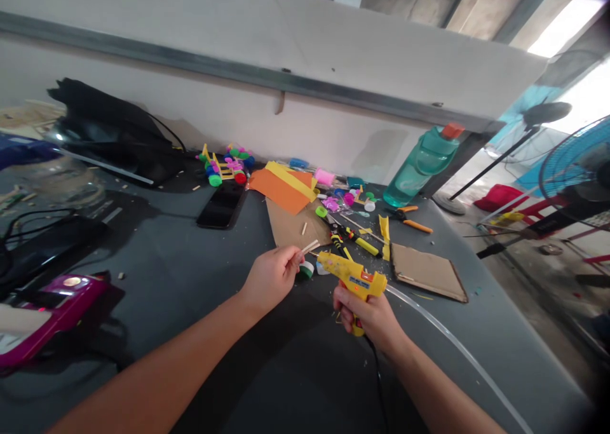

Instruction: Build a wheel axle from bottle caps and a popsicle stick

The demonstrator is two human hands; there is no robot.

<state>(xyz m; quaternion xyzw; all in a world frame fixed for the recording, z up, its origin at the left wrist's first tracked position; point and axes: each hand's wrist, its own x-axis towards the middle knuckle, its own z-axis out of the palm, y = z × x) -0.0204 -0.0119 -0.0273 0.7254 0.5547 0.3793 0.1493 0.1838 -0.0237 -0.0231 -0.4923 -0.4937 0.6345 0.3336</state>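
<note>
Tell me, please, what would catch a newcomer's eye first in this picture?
A bright yellow plastic hot glue gun stands out first, held in the right hand near the front of the grey table. Beside it, the left hand pinches thin pale wooden sticks. Farther back lie a flat orange sheet with a yellow strip and, near the wall, a teal plastic bottle with an orange cap.

Head-worn view, facing forward and down
</note>
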